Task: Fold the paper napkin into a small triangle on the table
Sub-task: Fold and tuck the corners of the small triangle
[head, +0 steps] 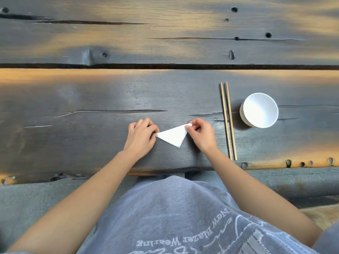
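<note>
A white paper napkin [173,135], folded into a triangle, lies on the dark wooden table [91,99] near its front edge. Its lowest point faces me. My left hand [141,136] pinches the napkin's left corner with curled fingers. My right hand [200,133] pinches the upper right corner between thumb and forefinger, and that corner is lifted slightly off the wood. The napkin's middle shows uncovered between the two hands.
A pair of wooden chopsticks [228,121] lies parallel to the right of my right hand, pointing away from me. A white bowl [259,110] stands further right. A gap between planks [165,66] crosses the table behind.
</note>
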